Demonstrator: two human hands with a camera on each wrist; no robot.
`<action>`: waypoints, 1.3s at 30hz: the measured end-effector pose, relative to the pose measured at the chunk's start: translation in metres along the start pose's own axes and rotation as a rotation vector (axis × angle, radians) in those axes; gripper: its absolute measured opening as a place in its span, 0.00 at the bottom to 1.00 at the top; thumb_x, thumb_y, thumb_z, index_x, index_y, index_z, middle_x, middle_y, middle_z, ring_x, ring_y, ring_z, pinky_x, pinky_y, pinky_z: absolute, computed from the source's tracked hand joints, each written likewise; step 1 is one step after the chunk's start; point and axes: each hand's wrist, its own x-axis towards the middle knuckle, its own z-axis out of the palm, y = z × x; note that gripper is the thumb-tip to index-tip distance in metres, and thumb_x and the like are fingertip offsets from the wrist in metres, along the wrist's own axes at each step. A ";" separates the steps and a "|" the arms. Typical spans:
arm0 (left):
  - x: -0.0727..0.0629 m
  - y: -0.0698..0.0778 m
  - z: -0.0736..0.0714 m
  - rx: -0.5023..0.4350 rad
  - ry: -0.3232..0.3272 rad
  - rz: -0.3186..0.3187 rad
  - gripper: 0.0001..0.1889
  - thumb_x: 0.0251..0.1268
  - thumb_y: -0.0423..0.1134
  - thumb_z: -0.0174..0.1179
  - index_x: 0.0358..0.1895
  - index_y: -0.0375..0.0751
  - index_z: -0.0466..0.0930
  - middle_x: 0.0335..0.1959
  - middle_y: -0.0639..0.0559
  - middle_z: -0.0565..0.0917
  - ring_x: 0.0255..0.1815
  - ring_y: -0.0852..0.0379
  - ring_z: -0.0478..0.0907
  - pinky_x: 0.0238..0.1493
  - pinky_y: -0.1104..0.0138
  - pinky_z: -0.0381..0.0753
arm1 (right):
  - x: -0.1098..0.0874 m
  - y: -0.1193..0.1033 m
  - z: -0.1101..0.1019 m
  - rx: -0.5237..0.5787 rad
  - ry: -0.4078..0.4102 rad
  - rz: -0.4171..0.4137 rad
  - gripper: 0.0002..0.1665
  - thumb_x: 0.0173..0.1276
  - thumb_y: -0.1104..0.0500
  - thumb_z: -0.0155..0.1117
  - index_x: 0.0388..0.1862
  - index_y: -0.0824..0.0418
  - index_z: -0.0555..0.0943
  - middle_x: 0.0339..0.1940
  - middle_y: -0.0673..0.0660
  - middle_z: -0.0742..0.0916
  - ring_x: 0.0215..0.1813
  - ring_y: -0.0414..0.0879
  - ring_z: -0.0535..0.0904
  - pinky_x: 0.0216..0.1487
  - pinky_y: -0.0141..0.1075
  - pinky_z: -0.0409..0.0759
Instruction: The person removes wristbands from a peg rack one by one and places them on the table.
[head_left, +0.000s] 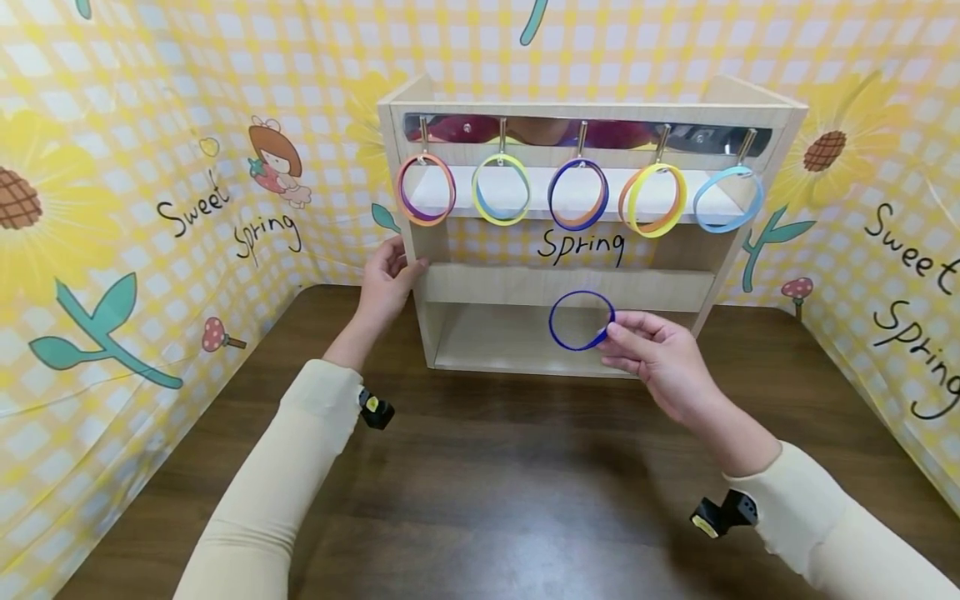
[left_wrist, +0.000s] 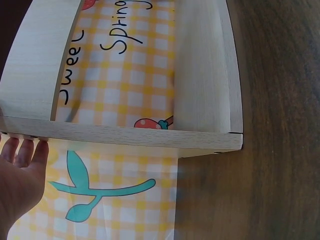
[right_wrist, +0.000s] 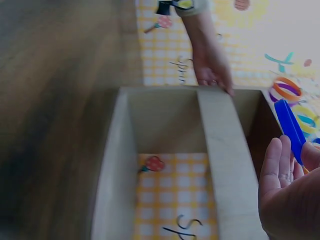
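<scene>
My right hand (head_left: 660, 358) pinches a dark blue wristband (head_left: 582, 321) between thumb and fingers, in front of the lower part of a light wooden rack (head_left: 562, 287). Seen in the right wrist view, the blue wristband (right_wrist: 290, 125) stands edge-on above the fingers. My left hand (head_left: 386, 279) grips the rack's left side panel, thumb at the front edge and fingers on the outer face. Coloured wristbands hang from the rack's metal hooks: orange and purple (head_left: 426, 221), yellow and light blue (head_left: 501, 222), blue and orange (head_left: 577, 227), yellow and orange (head_left: 657, 232), light blue (head_left: 729, 227).
A metal strip (head_left: 540, 133) bearing the hooks runs along the rack's top front. The rack stands on a dark wooden table (head_left: 487, 467). Yellow checked cloth (head_left: 330, 167) with flowers and lettering surrounds the table at the back and sides.
</scene>
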 end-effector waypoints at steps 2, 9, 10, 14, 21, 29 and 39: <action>0.000 0.000 0.000 -0.002 -0.002 -0.001 0.24 0.66 0.25 0.55 0.64 0.21 0.64 0.60 0.26 0.71 0.63 0.33 0.68 0.54 0.66 0.74 | 0.002 0.008 0.002 -0.019 0.000 0.028 0.05 0.71 0.65 0.60 0.39 0.58 0.83 0.34 0.54 0.88 0.38 0.45 0.86 0.44 0.39 0.82; 0.000 0.000 0.000 0.007 0.002 -0.009 0.24 0.66 0.26 0.56 0.64 0.20 0.64 0.55 0.37 0.75 0.63 0.35 0.68 0.54 0.65 0.74 | 0.012 0.041 0.012 -0.053 -0.012 0.099 0.05 0.70 0.67 0.60 0.42 0.62 0.81 0.35 0.55 0.87 0.40 0.48 0.86 0.45 0.42 0.82; 0.000 0.000 0.000 0.010 0.002 -0.010 0.24 0.66 0.26 0.56 0.64 0.21 0.64 0.56 0.37 0.75 0.62 0.35 0.69 0.54 0.65 0.74 | 0.014 0.046 0.014 -0.053 -0.013 0.108 0.05 0.70 0.68 0.60 0.43 0.63 0.80 0.35 0.55 0.87 0.40 0.48 0.85 0.45 0.43 0.82; 0.000 0.000 -0.001 0.024 0.003 -0.019 0.24 0.66 0.27 0.56 0.64 0.22 0.65 0.57 0.33 0.74 0.61 0.39 0.71 0.54 0.65 0.74 | 0.018 0.062 0.023 -0.058 -0.022 0.150 0.07 0.69 0.69 0.60 0.45 0.67 0.79 0.35 0.56 0.86 0.39 0.50 0.86 0.44 0.43 0.83; 0.001 -0.001 -0.001 0.013 0.005 -0.014 0.24 0.66 0.25 0.56 0.63 0.21 0.65 0.58 0.33 0.74 0.61 0.37 0.70 0.54 0.65 0.74 | 0.023 0.084 0.037 -0.051 -0.040 0.197 0.10 0.68 0.71 0.60 0.48 0.73 0.78 0.36 0.58 0.86 0.37 0.49 0.85 0.42 0.41 0.83; 0.002 0.000 0.000 0.000 0.003 0.003 0.22 0.65 0.25 0.56 0.62 0.21 0.66 0.58 0.31 0.74 0.58 0.45 0.73 0.54 0.66 0.74 | 0.029 0.104 0.048 -0.071 -0.064 0.251 0.13 0.68 0.70 0.61 0.49 0.76 0.77 0.37 0.59 0.87 0.37 0.48 0.85 0.42 0.40 0.83; -0.001 0.000 -0.001 -0.014 -0.017 -0.007 0.22 0.66 0.25 0.56 0.63 0.23 0.66 0.56 0.37 0.76 0.58 0.45 0.73 0.51 0.68 0.74 | 0.036 0.129 0.055 -0.141 -0.108 0.291 0.21 0.68 0.69 0.60 0.56 0.82 0.72 0.40 0.64 0.86 0.37 0.47 0.85 0.43 0.41 0.83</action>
